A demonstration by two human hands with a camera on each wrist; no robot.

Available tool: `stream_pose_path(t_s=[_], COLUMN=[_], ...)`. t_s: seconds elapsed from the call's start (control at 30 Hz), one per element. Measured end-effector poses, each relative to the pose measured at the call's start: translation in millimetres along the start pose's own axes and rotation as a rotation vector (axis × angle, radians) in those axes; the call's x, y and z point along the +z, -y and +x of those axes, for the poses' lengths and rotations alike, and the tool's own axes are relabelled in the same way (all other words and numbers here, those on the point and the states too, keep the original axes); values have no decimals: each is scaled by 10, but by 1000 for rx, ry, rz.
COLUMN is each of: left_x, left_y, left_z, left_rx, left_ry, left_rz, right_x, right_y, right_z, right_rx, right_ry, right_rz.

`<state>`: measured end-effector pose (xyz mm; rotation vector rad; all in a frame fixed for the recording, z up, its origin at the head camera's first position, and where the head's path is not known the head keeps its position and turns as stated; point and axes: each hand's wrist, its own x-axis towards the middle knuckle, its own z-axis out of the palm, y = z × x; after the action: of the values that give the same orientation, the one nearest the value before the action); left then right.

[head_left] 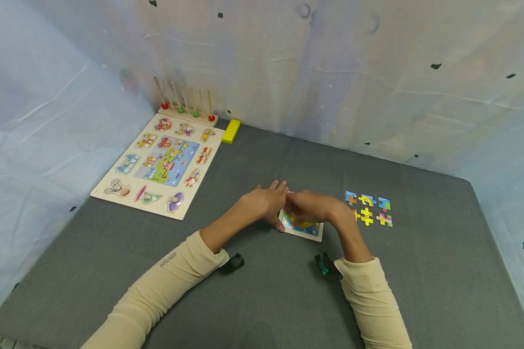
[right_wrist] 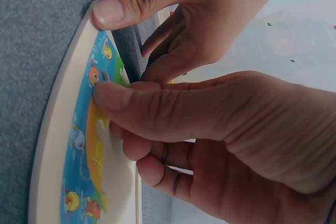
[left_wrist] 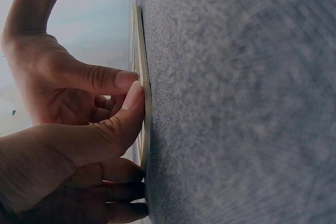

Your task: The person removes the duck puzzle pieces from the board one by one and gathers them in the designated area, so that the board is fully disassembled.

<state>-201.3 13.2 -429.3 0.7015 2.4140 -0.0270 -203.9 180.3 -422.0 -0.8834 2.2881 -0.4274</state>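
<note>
A small jigsaw board (head_left: 303,233) with a pale frame and a blue sea picture lies flat on the grey table, partly filled. My left hand (head_left: 268,202) rests at its left side; its thumb (right_wrist: 113,13) presses the near left corner and the other fingers reach along the edge. Over the board, my right hand (head_left: 311,206) has curled fingers and pinches a puzzle piece, mostly hidden under the thumb (right_wrist: 118,98). Yellow-orange picture (right_wrist: 95,153) shows beside it, with bare pale backing (right_wrist: 121,166) farther in. Several loose puzzle pieces (head_left: 367,216) lie right of the board.
At the back left lies a large wooden peg puzzle board (head_left: 126,180) with vehicle shapes. Behind it stands a rack with upright rods and beads (head_left: 188,115). A yellow block (head_left: 231,131) sits next to it. Pale cloth walls (head_left: 288,72) rise behind the grey table (head_left: 270,291).
</note>
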Motion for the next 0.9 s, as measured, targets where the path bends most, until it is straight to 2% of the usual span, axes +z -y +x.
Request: stream_pose_path(t_s=[0.37,0.67,0.9], left_x=[-2,-6,-6], left_y=[-2,-1,4], left_z=[8,1,6], left_rx=[2,11,-1], left_ry=[2,-1,10], left_rz=[5,3,11], right_x=[-14,-19,-34], right_y=[-20,-86,-147], right_z=[-10,-7,-30], right_rx=[-29,-110,-211], right_ry=[-19,-29,-64], right_rz=[22,54,110])
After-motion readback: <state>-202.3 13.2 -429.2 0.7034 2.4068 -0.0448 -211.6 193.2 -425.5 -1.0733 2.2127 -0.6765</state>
